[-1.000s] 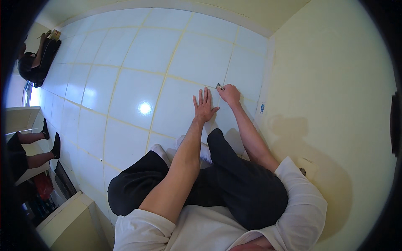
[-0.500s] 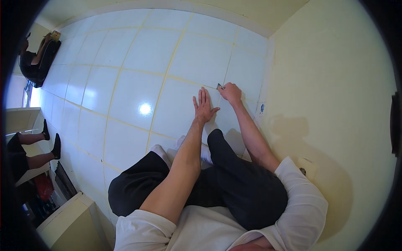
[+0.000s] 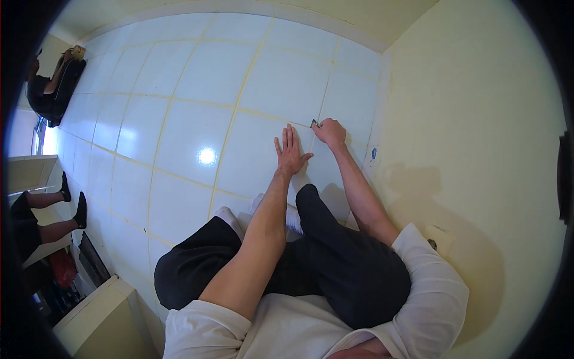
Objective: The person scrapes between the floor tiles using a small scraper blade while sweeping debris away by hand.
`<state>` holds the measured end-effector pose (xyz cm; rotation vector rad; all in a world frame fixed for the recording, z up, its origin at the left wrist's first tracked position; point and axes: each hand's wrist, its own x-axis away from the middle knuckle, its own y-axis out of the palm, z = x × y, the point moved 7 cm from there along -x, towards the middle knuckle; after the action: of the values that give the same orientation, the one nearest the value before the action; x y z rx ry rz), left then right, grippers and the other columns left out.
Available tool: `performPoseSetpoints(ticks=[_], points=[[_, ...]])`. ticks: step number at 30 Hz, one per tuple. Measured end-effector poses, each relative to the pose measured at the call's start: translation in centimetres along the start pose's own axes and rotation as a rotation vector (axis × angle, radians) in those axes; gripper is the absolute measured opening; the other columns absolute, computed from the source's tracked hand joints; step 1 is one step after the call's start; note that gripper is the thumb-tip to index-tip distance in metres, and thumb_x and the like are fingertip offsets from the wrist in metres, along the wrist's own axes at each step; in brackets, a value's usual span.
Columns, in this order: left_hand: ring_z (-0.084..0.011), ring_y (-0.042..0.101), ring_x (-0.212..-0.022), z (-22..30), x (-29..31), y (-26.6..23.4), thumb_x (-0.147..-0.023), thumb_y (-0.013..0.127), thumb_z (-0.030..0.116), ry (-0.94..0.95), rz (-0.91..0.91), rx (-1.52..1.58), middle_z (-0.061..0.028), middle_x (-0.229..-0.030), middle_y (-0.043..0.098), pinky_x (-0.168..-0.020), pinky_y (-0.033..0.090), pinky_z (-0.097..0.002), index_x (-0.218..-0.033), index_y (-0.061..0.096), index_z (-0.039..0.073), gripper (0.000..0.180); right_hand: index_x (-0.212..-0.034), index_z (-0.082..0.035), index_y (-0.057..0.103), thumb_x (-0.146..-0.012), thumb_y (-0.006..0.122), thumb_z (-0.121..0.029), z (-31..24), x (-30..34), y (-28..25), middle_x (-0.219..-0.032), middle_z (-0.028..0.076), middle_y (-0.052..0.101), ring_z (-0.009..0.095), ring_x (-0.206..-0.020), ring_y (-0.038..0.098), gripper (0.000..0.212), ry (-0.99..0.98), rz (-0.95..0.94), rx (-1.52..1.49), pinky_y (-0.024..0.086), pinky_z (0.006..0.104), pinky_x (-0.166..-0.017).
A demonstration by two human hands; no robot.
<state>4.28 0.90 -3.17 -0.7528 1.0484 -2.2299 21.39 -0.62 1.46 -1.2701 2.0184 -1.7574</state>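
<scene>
My left hand lies flat on a white floor tile, its fingers spread and pointing away from me. To its right, my right hand is closed round a small scraper-like tool, most of which the fingers hide. The tool's small dark-edged metal tip points left and meets the yellowish grout line between tiles, close to where two lines cross.
A cream wall rises close on my right, with a small blue-marked spot low beside the floor. At the far left sits another person; nearer, another person's legs show. A cream ledge stands at lower left.
The scraper-like tool's tip has shifted very slightly along the grout line, with the right hand almost in place. My left hand stays flat on the tile.
</scene>
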Motion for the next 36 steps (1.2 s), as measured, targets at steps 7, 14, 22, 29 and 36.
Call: performPoseSetpoints(ticks=[7,14,22,29,36], points=[[-0.0319,-0.009,-0.153,0.3,-0.2,0.3,-0.082,0.07,0.056,0.015,0.014,0.005,-0.0164,-0.166,-0.007,-0.117,-0.004,-0.0626,-0.157,-0.003,0.001,0.118,-0.084,-0.007,0.077,-0.082,0.065,-0.047,-1.1,0.0,0.7,-0.082,0.016,0.073,0.034,-0.081,0.072,0.041,-0.095,0.038,-0.056,0.056,0.0441,-0.072],[-0.0315,-0.007,-0.153,1.1,-0.4,-1.4,-0.079,0.076,0.05,-0.017,-0.022,0.028,-0.013,-0.167,-0.004,-0.117,-0.005,-0.064,-0.158,-0.002,0.004,0.12,-0.088,-0.011,0.078,-0.082,0.067,-0.05,2.0,-0.9,-0.5,-0.087,0.016,0.074,0.033,-0.086,0.071,0.042,0.012,-0.083,0.09,0.056,0.0443,-0.076],[-0.0368,0.041,-0.135,3.2,-2.5,-1.1,-0.075,0.075,0.007,0.232,-0.111,0.205,-0.0107,-0.149,0.043,-0.114,0.033,-0.0479,-0.143,0.045,0.009,0.074,-0.089,-0.011,0.078,-0.082,0.066,-0.054,5.6,-1.2,-1.6,-0.088,0.014,0.074,0.034,-0.086,0.071,0.045,0.14,0.005,-0.158,0.056,0.0444,-0.077],[-0.0376,0.031,-0.143,2.6,-2.0,-0.5,-0.083,0.068,0.018,0.468,-0.039,0.112,-0.0218,-0.153,0.034,-0.119,0.019,-0.0549,-0.147,0.041,0.007,0.07,-0.09,-0.011,0.078,-0.083,0.064,-0.057,4.6,-1.4,-1.6,-0.086,0.015,0.074,0.034,-0.085,0.071,0.048,0.096,-0.001,-0.188,0.055,0.0442,-0.075],[-0.0313,0.039,-0.141,0.6,-2.3,-2.7,-0.077,0.06,0.007,0.088,0.506,0.019,-0.018,-0.149,0.044,-0.119,0.016,-0.0601,-0.147,0.042,0.009,0.072,-0.096,-0.013,0.078,-0.085,0.061,-0.06,4.5,-1.1,-1.2,-0.09,0.015,0.074,0.034,-0.09,0.071,0.051,0.06,-0.035,-0.205,0.054,0.0434,-0.08]])
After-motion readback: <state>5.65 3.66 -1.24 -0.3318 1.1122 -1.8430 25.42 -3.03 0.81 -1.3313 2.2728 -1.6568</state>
